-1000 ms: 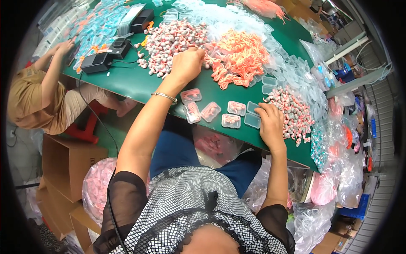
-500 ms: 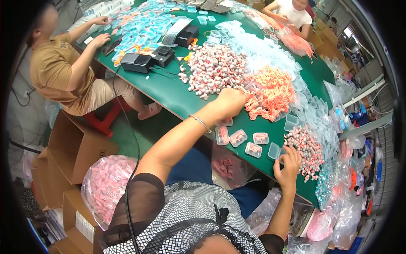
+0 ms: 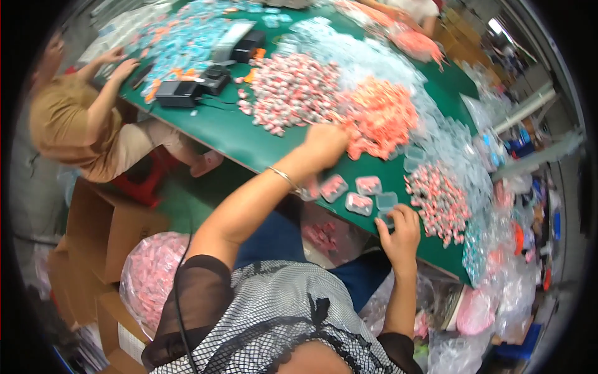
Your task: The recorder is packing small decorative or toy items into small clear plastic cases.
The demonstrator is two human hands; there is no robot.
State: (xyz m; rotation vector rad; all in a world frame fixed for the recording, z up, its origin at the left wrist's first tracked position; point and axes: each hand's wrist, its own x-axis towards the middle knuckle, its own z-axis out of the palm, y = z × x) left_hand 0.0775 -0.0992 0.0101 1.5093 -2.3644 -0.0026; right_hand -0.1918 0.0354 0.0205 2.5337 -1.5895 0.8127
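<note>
My left hand (image 3: 327, 144), with a bracelet at the wrist, reaches over the table to where a heap of grey-and-pink bud-shaped pieces (image 3: 289, 90) meets a heap of orange coiled cords (image 3: 383, 115). Its fingers are curled at the cords' edge, and whatever they pinch is hidden. At the table's near edge, my right hand (image 3: 403, 232) has its thumb and fingers about the near half of an open clear plastic box (image 3: 386, 201). Beside it lie several closed boxes (image 3: 359, 203) with pink-orange contents. A smaller heap of bud-shaped pieces (image 3: 438, 202) is right of that hand.
Empty clear boxes (image 3: 430, 106) cover the table's far right side. Black devices (image 3: 177, 93) with a cable stand at left, near blue packages (image 3: 180, 43). A co-worker (image 3: 75, 124) sits at left; another person's arm (image 3: 408, 15) shows at the far side. Cartons (image 3: 106, 230) stand on the floor.
The whole view has shifted, with some blur. My right hand has moved slightly left, away from the small heap and onto the open box. My left hand stays by the orange cords.
</note>
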